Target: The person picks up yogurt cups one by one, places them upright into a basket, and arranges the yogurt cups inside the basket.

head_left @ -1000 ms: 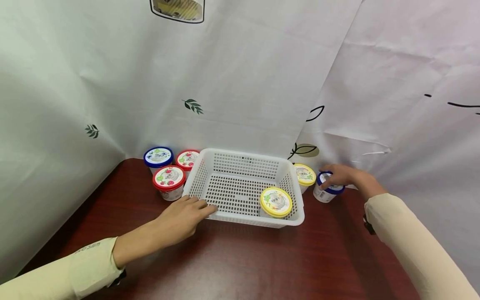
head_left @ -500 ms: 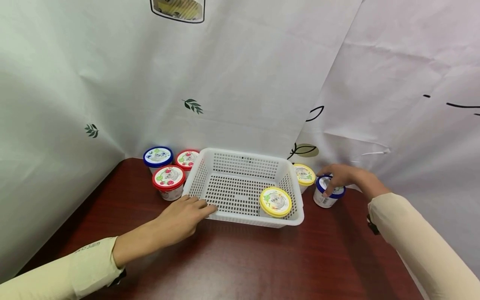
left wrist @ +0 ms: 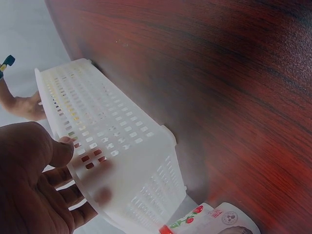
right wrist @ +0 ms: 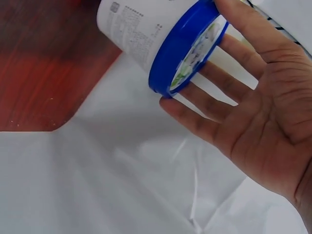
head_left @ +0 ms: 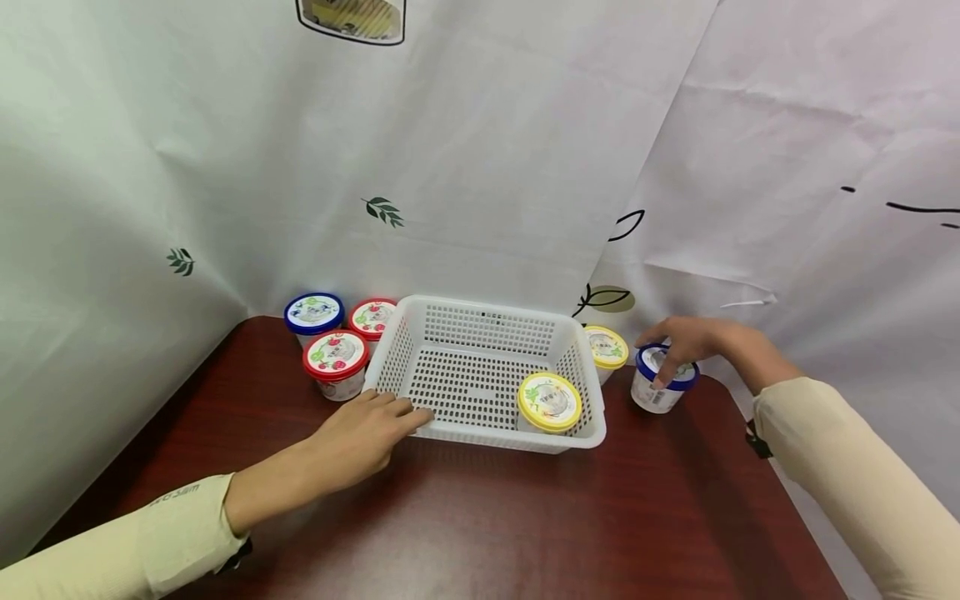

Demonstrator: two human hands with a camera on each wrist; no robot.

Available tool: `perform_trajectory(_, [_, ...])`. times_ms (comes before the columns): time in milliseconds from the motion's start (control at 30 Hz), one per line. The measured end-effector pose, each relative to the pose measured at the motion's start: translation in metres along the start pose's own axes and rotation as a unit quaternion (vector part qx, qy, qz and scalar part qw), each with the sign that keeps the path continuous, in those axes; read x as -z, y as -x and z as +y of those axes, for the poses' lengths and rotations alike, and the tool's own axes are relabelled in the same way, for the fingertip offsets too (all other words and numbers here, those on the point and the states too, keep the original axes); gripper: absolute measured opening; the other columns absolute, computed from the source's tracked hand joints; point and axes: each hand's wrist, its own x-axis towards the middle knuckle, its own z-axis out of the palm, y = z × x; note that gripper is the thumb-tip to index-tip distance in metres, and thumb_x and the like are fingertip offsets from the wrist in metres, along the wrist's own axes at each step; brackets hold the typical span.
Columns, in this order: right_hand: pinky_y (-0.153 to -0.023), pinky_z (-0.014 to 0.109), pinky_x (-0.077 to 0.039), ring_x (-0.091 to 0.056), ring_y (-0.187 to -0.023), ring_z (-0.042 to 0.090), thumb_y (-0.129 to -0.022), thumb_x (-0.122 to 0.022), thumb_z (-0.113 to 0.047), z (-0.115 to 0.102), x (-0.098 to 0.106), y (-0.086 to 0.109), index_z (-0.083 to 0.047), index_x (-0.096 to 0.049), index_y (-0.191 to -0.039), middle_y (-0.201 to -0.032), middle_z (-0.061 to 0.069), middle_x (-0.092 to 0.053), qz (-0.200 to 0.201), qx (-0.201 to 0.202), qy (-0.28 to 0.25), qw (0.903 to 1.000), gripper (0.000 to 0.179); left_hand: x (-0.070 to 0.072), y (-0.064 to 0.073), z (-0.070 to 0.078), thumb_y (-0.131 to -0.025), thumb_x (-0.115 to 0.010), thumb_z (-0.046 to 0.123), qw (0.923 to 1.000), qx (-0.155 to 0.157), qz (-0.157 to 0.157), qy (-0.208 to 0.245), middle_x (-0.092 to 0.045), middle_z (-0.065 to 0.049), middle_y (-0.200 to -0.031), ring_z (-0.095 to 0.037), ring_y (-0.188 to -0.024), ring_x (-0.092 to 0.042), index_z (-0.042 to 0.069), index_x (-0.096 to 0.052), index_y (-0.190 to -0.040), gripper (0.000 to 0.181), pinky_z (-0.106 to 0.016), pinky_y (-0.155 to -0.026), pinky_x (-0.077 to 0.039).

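In the head view my left hand holds the front left rim of a white perforated plastic basket. The left wrist view shows its thumb outside the wall and the fingers inside. One tub with a yellow lid sits in the basket's front right corner. My right hand reaches from above over a tub with a blue lid, right of the basket. Thumb and fingertips grip this tub by its lid rim, as the right wrist view shows; the tub stands close to the table's back right edge.
Another yellow-lidded tub stands against the basket's right side. Left of the basket are two red-lidded tubs, a front one and a back one, plus a blue-lidded tub. A white printed curtain rises behind the table.
My right hand and the blue-lidded tub have shifted slightly to the right, away from the yellow-lidded tub. The left hand and basket have stayed in place.
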Motion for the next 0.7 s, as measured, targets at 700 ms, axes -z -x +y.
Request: perform_trajectory(700, [-0.1, 0.057, -0.066, -0.072, -0.127, 0.038, -0.082, -0.101, -0.024, -0.028, 0.01, 0.012, 0.0, -0.06, -0.159, -0.143, 0.022, -0.073, -0.003, 0.033, 0.003, 0.9995, 0.09, 0.002, 0.0, 0.001, -0.084, -0.081, -0.005, 0.9998, -0.008, 0.019, -0.003, -0.079, -0.005, -0.113, -0.027, -0.102, -0.077, 0.015, -0.077, -0.134, 0.054, -0.046, -0.093, -0.064])
